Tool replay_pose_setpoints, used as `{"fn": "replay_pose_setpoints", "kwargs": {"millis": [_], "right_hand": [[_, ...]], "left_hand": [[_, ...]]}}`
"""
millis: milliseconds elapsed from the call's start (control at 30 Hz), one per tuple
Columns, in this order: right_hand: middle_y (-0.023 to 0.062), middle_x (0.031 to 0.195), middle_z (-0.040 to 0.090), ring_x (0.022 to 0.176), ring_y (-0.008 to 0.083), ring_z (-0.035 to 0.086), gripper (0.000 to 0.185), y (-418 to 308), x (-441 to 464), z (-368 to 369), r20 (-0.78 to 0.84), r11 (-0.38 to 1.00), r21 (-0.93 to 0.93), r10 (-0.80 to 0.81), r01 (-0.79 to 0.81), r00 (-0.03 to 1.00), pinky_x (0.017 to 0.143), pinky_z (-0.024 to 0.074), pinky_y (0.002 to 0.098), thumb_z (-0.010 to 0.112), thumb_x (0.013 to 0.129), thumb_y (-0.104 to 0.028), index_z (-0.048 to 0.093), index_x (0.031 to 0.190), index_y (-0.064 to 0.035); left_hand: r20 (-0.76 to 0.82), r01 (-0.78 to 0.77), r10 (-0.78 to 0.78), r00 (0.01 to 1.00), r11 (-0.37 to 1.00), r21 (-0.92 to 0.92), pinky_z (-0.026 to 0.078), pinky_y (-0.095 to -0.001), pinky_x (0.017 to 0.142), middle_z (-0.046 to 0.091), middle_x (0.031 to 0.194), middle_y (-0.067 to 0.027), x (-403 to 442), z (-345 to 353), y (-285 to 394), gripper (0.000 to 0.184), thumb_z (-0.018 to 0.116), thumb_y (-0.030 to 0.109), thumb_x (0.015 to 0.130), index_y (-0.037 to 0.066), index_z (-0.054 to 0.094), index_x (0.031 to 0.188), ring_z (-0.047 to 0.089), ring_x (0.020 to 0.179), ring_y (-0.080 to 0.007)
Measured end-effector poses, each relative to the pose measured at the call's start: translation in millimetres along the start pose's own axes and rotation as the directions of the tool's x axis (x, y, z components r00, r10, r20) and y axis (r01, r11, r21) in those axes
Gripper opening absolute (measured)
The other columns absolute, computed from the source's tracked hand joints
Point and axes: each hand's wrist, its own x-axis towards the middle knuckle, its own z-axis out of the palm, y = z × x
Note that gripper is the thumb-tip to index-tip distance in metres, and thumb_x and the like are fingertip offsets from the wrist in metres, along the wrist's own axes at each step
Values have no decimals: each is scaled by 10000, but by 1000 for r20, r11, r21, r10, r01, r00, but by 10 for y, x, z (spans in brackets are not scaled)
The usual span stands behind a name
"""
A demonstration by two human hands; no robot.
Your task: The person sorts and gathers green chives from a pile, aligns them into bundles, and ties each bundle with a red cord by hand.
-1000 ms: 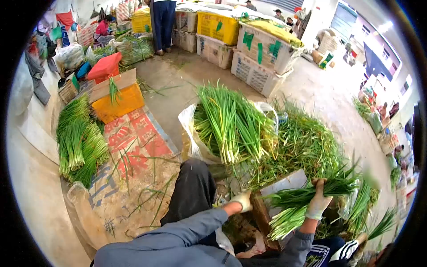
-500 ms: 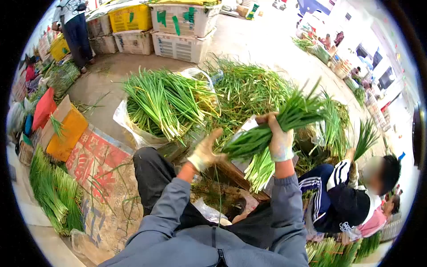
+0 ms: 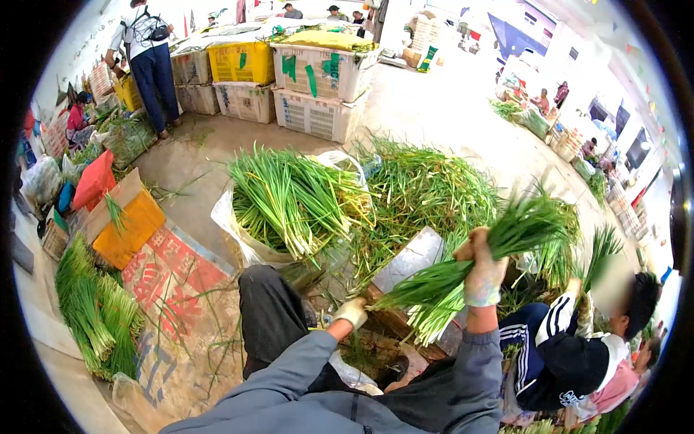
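Observation:
My right hand (image 3: 483, 271), partly gloved, is wrapped round a bunch of long green stalks (image 3: 531, 226), pale ends pointing down and left. Near the bunch's lower end, my left hand (image 3: 352, 312), in a pale glove, is closed beside a wooden edge (image 3: 394, 318); whatever its fingers hold is too small to make out. A whitish board (image 3: 410, 259) lies behind the bunch. Beyond my left hand, a white sack (image 3: 242, 235) bears a pile of green stalks (image 3: 289, 199). A heap of loose, tangled greens (image 3: 426, 192) lies to its right.
Stacked crates (image 3: 314, 112) stand at the back, near a standing person (image 3: 148, 69). More stalks (image 3: 97, 311) lie at the left by an orange box (image 3: 129, 230). A seated person (image 3: 578, 354) holding stalks is close on my right.
The view swung right, then slightly back. My left hand went from the bunch's pale end to open fingers, then closed lower by the wooden edge. My right hand kept its bunch, now raised.

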Motion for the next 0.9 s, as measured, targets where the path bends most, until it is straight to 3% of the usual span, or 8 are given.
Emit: {"fn": "replay_pose_setpoints", "kwargs": {"millis": [167, 267, 333, 400, 433, 533, 767, 900], "right_hand": [[7, 598, 451, 514, 145, 443, 224, -503, 149, -216, -47, 952, 304, -28, 41, 999, 554, 464, 349, 624, 1007, -229, 618, 945, -13], [45, 622, 546, 537, 165, 531, 222, -348, 114, -355, -21, 979, 205, -13, 16, 1000, 562, 488, 331, 639, 993, -231, 620, 950, -14], [80, 644, 624, 566, 195, 616, 204, -177, 6, -330, -1, 988, 140, 63, -62, 998, 570, 507, 319, 644, 981, -217, 638, 970, -13], [79, 644, 633, 576, 190, 631, 195, 54, -96, -192, 10, 991, 43, 130, -130, 991, 583, 512, 310, 647, 981, -208, 642, 981, -14], [79, 662, 641, 591, 182, 635, 192, 188, -130, -121, 79, 985, 32, 167, -170, 983, 591, 513, 305, 655, 977, -207, 644, 986, -15], [53, 736, 649, 642, 157, 631, 144, 399, -292, 169, 210, 972, 62, 209, -226, 955, 613, 510, 296, 659, 970, -157, 651, 1013, -20], [67, 754, 641, 660, 163, 613, 196, 512, -284, 424, 342, 860, 375, 220, -347, 913, 652, 523, 323, 650, 953, -127, 627, 1093, 9], [203, 1242, 590, 1109, 259, 605, 768, 747, -314, 373, 477, 986, 120, 46, -117, 878, 951, 508, 389, 752, 895, -363, 383, 1452, 15]], "left_hand": [[162, 290, -323, 932, 936, 197, 511, -428, 999, 622, 1306, -257, 124, 136, -311, 670, 648, 279, 846, 3, 476, 1432, 622, 1204, -373], [202, 75, -114, 973, 978, 193, 476, -397, 1059, 557, 1391, -274, -135, -593, 75, 951, 785, 410, 770, 23, 351, 1522, 571, 1287, -355], [151, -123, 147, 978, 980, -159, 407, -408, 1129, 467, 1485, -274, 14, -846, 57, 1133, 884, 424, 691, 30, 274, 1560, 476, 1383, -344], [120, -220, 446, 887, 636, -740, 312, -438, 1190, 349, 1570, -267, -415, -1390, 578, 1197, 904, 336, 692, 31, 171, 1588, 360, 1456, -348], [112, -225, 441, 890, 640, -735, 312, -438, 1190, 349, 1570, -267, -548, -1576, 781, 1197, 904, 336, 692, 31, 171, 1588, 360, 1456, -348], [21, -698, 796, 605, 542, -468, 370, -412, 1147, 358, 1577, -202, -647, -1596, 1188, 1214, 933, 226, 669, 71, 169, 1600, 347, 1454, -265], [-246, -628, 625, 741, 517, -581, 441, -365, 1072, 610, 1325, -114, -685, -1104, 1369, 856, 903, 165, 709, -2, 457, 1420, 557, 1235, -188], [-329, -608, 539, 775, 494, -622, 466, -368, 1046, 643, 1268, -102, -674, -1221, 1380, 675, 849, 135, 763, 7, 542, 1350, 597, 1190, -235]]}}
